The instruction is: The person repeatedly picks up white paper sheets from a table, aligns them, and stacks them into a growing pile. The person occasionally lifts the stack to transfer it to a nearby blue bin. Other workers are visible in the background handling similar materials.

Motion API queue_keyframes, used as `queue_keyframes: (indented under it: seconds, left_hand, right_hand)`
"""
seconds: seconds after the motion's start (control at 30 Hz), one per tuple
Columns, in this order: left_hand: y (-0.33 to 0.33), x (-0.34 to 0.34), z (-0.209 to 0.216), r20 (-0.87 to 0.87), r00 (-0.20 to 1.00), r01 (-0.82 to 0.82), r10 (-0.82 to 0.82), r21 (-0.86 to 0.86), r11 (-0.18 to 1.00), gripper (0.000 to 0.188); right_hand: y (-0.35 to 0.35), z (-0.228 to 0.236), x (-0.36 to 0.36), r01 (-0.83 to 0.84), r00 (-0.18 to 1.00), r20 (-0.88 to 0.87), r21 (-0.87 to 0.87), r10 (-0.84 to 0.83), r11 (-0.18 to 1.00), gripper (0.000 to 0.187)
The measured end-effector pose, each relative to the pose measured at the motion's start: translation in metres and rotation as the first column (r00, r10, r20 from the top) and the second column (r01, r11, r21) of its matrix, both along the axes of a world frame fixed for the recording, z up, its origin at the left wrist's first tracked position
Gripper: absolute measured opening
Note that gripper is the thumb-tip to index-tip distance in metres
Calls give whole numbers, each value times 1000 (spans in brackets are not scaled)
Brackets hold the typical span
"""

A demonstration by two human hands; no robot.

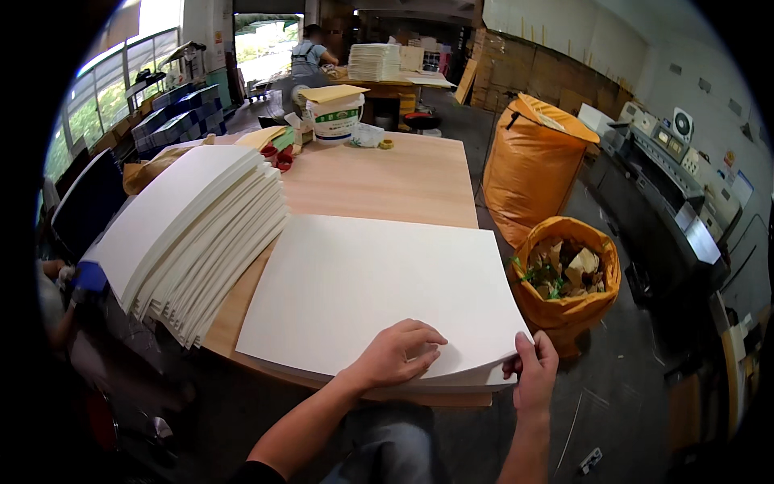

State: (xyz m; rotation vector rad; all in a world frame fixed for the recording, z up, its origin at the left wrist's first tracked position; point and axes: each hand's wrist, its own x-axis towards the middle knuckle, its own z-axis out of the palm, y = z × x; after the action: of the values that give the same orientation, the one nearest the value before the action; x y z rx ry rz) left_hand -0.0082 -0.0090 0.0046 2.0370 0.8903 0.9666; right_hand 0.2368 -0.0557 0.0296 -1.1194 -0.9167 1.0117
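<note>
A large white sheet (371, 282) lies in front of me on the wooden table, with at least one more sheet under its near edge. My right hand (534, 369) pinches the sheet's near right corner between thumb and fingers and lifts it slightly. Over the near edge is my left hand (403, 352), its fingers loosely curled and apart, nothing held in them. Whether its underside touches the sheet is unclear. To the left, a tall fanned stack of white boards (201, 218) leans across the table's left side.
A white bucket (334, 117) with a yellowish sheet on top stands at the table's (387, 173) far edge, near a tape roll (386, 143). Two orange sacks (532, 165) stand at the right, the nearer filled with paper scraps (576, 270). Other people (310, 56) are at far back and left.
</note>
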Motion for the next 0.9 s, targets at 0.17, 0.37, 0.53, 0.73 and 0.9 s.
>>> queue_keyframes:
  seconds: [0.17,0.37,0.53,0.73,0.9]
  left_hand:
    - [4,-1,-2,-48,998,45,-42,65,997,36]
    - [4,-3,4,-50,990,135,-131,88,987,61]
    - [5,-4,0,31,989,144,-143,-27,989,64]
    - [0,-4,4,138,988,80,-63,-121,989,57]
    - [-3,3,11,95,995,-5,8,-27,1000,43]
  right_hand:
    - [8,10,-9,70,830,546,91,-109,993,35]
    - [13,19,-9,-77,988,-135,-9,75,997,33]
    - [15,14,-5,-104,987,-124,15,105,994,35]
    - [10,18,-9,-63,982,-173,61,73,996,39]
    - [17,12,-16,80,924,370,63,-98,995,38]
